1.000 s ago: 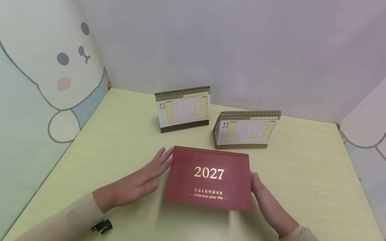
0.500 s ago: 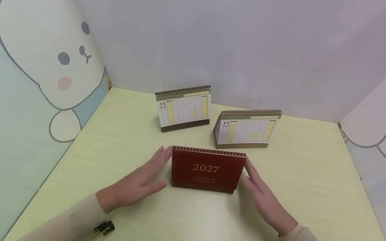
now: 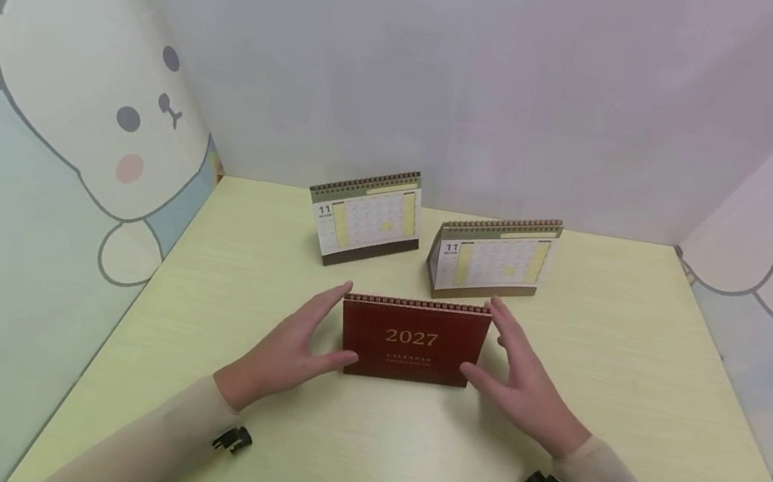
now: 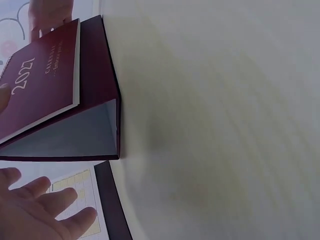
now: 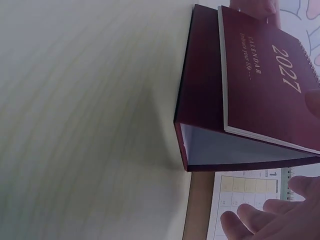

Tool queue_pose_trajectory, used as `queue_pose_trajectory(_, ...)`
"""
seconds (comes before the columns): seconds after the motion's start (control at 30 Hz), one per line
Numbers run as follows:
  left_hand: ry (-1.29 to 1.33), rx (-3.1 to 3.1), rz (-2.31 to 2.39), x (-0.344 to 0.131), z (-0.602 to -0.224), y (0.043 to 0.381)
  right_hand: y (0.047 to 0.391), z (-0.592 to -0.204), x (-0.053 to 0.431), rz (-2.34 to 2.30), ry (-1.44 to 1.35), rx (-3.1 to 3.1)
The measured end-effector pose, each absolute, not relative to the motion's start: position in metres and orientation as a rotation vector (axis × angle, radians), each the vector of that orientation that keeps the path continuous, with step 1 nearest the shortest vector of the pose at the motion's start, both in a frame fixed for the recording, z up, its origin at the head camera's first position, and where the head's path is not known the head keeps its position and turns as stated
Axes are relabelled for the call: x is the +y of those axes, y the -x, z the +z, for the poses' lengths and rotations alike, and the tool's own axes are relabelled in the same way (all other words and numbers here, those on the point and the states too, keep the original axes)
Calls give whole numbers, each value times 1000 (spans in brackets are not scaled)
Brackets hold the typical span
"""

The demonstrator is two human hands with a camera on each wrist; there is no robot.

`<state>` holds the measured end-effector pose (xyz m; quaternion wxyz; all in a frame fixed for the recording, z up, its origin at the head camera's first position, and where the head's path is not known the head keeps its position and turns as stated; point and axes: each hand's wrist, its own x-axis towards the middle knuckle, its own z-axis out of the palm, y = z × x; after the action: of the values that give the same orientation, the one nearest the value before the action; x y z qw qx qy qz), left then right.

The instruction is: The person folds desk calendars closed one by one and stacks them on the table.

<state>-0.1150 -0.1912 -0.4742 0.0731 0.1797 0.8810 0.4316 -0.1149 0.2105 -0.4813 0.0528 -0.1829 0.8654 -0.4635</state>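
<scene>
A dark red 2027 desk calendar point(image 3: 412, 342) stands upright on the table in the head view, spiral binding on top, its cover facing me. My left hand point(image 3: 285, 356) is at its left side, with the thumb over the lower left of the cover and the fingers reaching past the edge. At the right side, my right hand point(image 3: 530, 386) mirrors this, its thumb at the lower right corner. In both wrist views the fingers point(image 4: 57, 202) are fairly straight and spread beside the calendar's triangular open end, with a gap showing between them and the stand.
Behind it stand two more desk calendars, a left one point(image 3: 371, 217) and a right one point(image 3: 493, 258), both showing an 11 page. A plain wall point(image 3: 458, 75) rises beyond the pale yellow table point(image 3: 388, 469). Cartoon-printed walls point(image 3: 75, 99) flank both sides.
The red calendar went from tilted toward me to standing upright on the table. Both hands then shifted from flat along its sides to thumbs in front and fingers reaching past the edges.
</scene>
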Motion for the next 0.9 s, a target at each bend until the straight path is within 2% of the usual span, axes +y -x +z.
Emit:
queue_pose_trajectory(0.33,-572,2567,1429,-175,-474,130,127,-485,203,-1392,599,2644)
queue_pose_trajectory(0.9,-429,2504,1535,-162,-480,138,136,-497,199,-1460,630,2536)
